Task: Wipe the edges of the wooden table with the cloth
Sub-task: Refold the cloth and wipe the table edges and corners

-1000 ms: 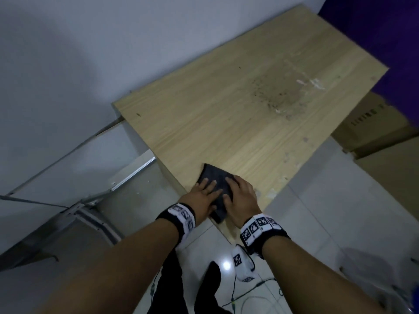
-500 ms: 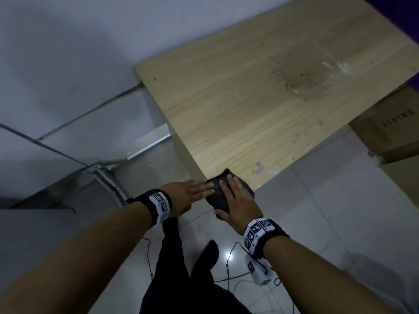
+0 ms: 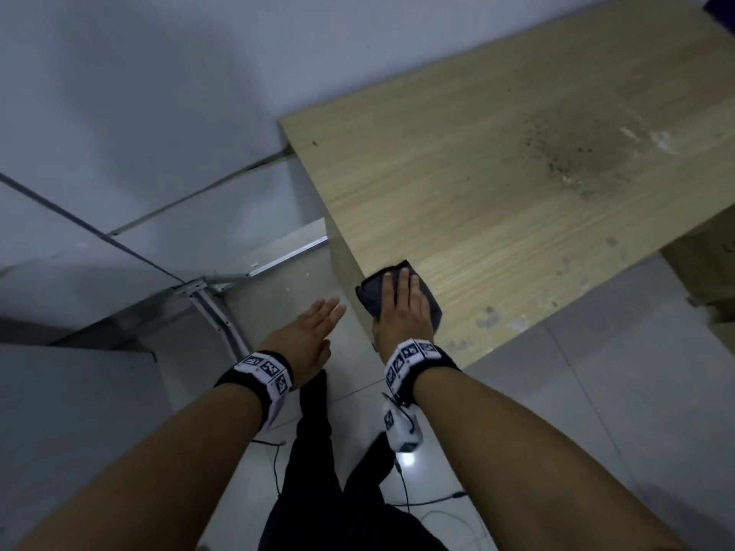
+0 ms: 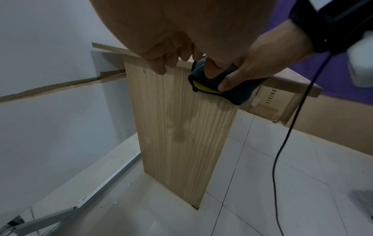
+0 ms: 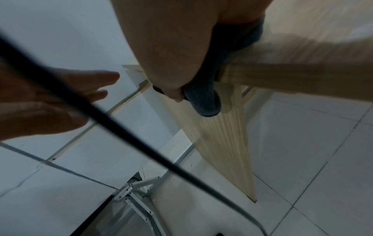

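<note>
The light wooden table [image 3: 517, 173] fills the upper right of the head view. A dark grey cloth [image 3: 432, 312] with a yellow inner side lies folded over its left edge, close to the near corner. My right hand [image 3: 401, 308] holds it there, fingers flat on top. In the left wrist view the thumb pins the cloth [image 4: 238, 92] against the table's side panel [image 4: 177, 135]. My left hand [image 3: 306, 332] hovers open, off the table, left of the corner and touching nothing. The right wrist view shows the cloth [image 5: 203, 102] hanging over the edge.
A dark speckled stain [image 3: 576, 153] marks the tabletop. A cardboard box [image 4: 270, 97] printed LIVING stands beyond the table. A metal frame [image 3: 214, 304] lies on the tiled floor at the left. A black cable [image 4: 282, 143] hangs from my right wrist. A white wall runs behind.
My left hand has come off the cloth and drawn back to the left. My right hand has slid the cloth from the tabletop to the left edge, wrapping it over.
</note>
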